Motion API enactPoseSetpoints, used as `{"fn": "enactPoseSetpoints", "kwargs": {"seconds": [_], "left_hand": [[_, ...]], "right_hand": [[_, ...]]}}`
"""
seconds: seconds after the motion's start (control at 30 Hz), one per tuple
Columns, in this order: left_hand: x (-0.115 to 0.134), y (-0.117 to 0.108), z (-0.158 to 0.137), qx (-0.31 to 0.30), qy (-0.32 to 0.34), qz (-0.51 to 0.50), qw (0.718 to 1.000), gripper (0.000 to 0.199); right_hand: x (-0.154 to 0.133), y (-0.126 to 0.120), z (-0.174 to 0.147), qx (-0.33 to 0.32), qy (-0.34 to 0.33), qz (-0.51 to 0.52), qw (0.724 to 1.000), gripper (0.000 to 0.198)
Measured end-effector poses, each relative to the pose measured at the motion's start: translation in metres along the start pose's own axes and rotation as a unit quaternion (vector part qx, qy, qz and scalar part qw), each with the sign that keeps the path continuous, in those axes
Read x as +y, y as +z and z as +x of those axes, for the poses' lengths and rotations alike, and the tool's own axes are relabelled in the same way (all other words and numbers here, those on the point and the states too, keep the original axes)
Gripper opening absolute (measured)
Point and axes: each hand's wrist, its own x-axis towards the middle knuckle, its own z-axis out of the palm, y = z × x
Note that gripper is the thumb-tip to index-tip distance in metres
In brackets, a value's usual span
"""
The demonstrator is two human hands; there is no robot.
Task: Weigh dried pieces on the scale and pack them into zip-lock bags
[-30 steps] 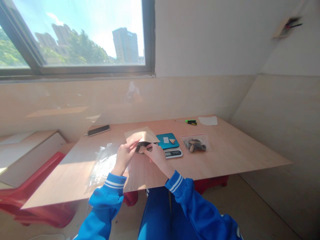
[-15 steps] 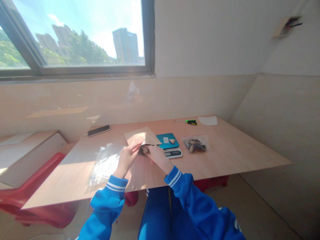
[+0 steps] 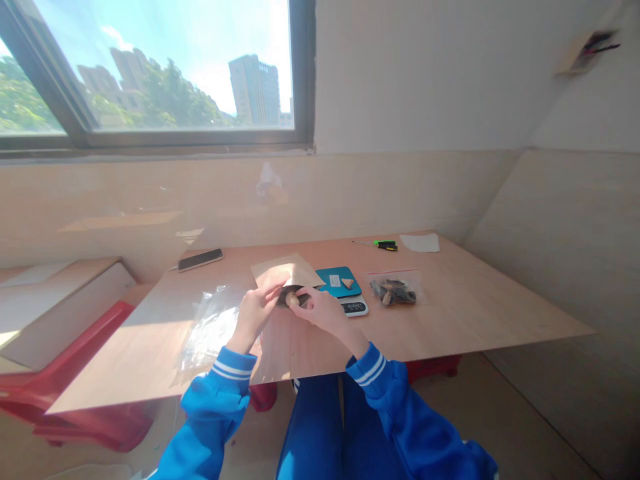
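Note:
My left hand [image 3: 257,310] pinches the rim of a brown paper bag [image 3: 285,269], which lies on the table with its mouth toward me. My right hand [image 3: 320,310] closes its fingertips on a pale tan, stone-like piece [image 3: 293,301] at that mouth. The bag's inside looks dark, and its contents are mostly hidden. Just right of the bag, a kitchen scale [image 3: 325,283] with a teal top carries a small tan wedge-shaped piece [image 3: 348,283] and a white label. Its display is partly covered by my right hand.
A clear zip bag [image 3: 395,292] of dark and tan pieces lies right of the scale. Clear plastic bags [image 3: 210,330] lie at left, below a phone [image 3: 200,260]. A screwdriver [image 3: 385,245] and white paper [image 3: 419,243] rest at the back. Red stools [image 3: 100,427] stand below.
My right hand has shifted a little to the right, and its wrist covers more of the scale's display. The bag's mouth gapes wider, showing the tan piece at my fingertips more clearly.

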Motion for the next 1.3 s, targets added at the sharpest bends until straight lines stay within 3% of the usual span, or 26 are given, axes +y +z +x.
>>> {"fn": "enactPoseSetpoints", "kwargs": {"seconds": [0.1, 0.2, 0.37, 0.47, 0.57, 0.73, 0.87, 0.97, 1.07, 1.2, 1.3], "left_hand": [[0.001, -0.001, 0.001, 0.004, -0.002, -0.006, 1.000, 0.034], [0.002, 0.001, 0.002, 0.009, -0.009, -0.006, 1.000, 0.033], [0.002, 0.003, 0.002, 0.015, -0.012, -0.005, 1.000, 0.033], [0.002, 0.000, 0.002, 0.021, -0.016, 0.000, 1.000, 0.033], [0.003, -0.004, 0.002, 0.031, -0.014, 0.001, 0.999, 0.033], [0.001, -0.002, 0.003, 0.043, -0.018, -0.023, 0.999, 0.032], [-0.001, 0.002, 0.003, 0.034, -0.019, -0.037, 0.999, 0.032], [-0.002, 0.002, 0.002, 0.031, -0.020, -0.042, 0.998, 0.032], [-0.003, 0.000, 0.000, 0.035, -0.026, -0.049, 0.998, 0.031], [-0.005, 0.000, -0.001, 0.037, -0.033, -0.052, 0.997, 0.031], [-0.007, 0.002, 0.000, 0.042, -0.033, -0.042, 0.998, 0.031]], "right_hand": [[0.010, -0.006, -0.004, -0.045, -0.005, 0.143, 0.989, 0.035], [0.023, -0.006, -0.003, -0.080, 0.008, 0.269, 0.960, 0.038], [0.038, -0.007, -0.005, -0.103, 0.026, 0.377, 0.920, 0.033], [0.047, -0.018, -0.013, -0.088, 0.032, 0.419, 0.903, 0.034], [0.066, -0.030, -0.019, -0.031, 0.057, 0.427, 0.902, 0.038], [0.103, -0.031, -0.005, 0.067, 0.090, 0.333, 0.936, 0.041], [0.112, -0.023, 0.018, 0.115, 0.066, 0.122, 0.984, 0.042], [0.105, -0.021, 0.030, 0.096, 0.061, -0.054, 0.992, 0.035], [0.097, -0.022, 0.033, 0.050, 0.076, -0.160, 0.983, 0.032], [0.093, -0.024, 0.022, 0.034, 0.047, -0.212, 0.976, 0.037], [0.088, -0.025, 0.008, 0.057, 0.019, -0.147, 0.987, 0.036]]}}
